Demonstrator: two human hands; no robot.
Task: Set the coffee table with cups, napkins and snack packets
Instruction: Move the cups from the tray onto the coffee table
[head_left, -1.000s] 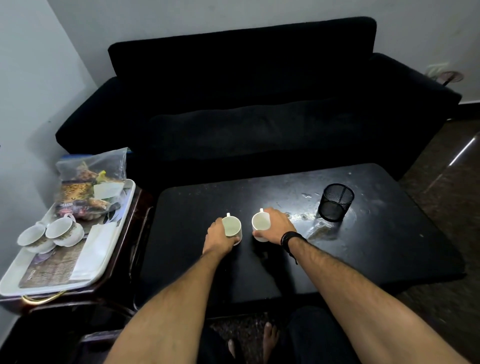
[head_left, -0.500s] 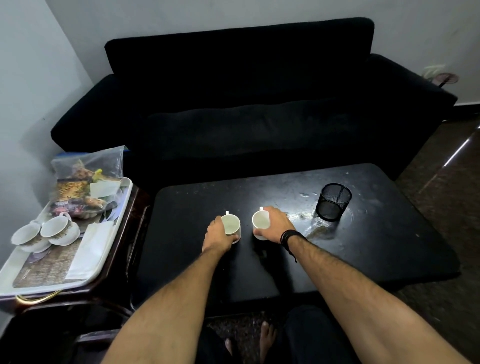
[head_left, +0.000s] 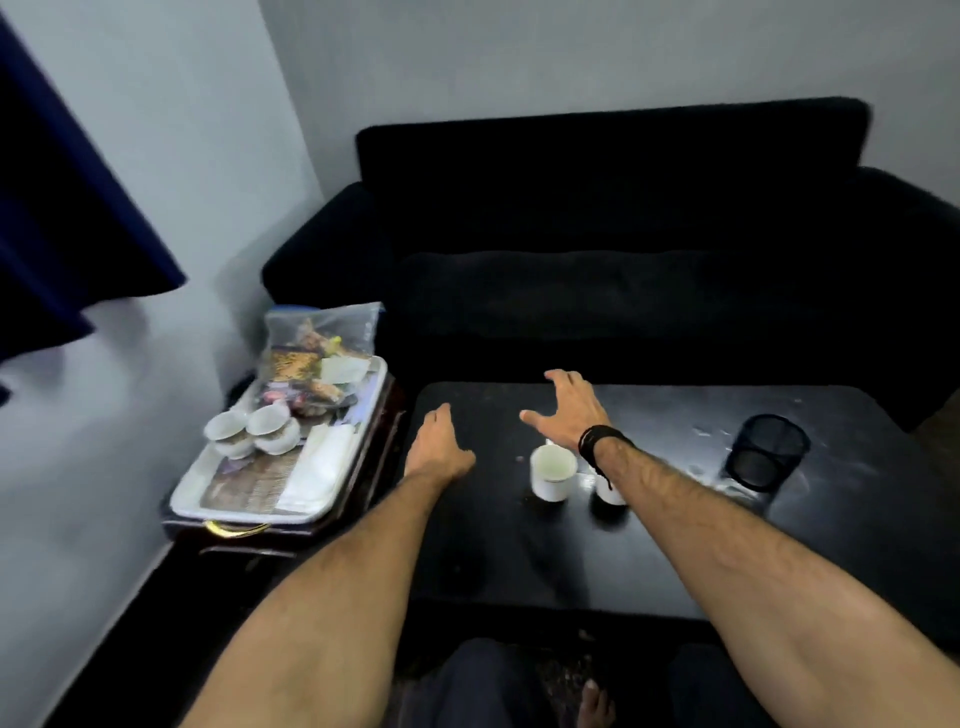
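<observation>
Both hands (head_left: 439, 447) (head_left: 569, 410) left cups (head_left: 553, 472); grip open, empty; packet labels unreadable.

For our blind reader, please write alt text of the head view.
Both hands, left and right, reach empty over a black coffee table where two white cups stand. On a tray at left: two more cups, napkins, snack bag.

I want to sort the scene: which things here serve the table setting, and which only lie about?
For the job: two cups on the table, two cups on the tray, napkins, snack bag, tray, coffee table.

Lying about: mesh pen holder, sofa, curtain.
</observation>
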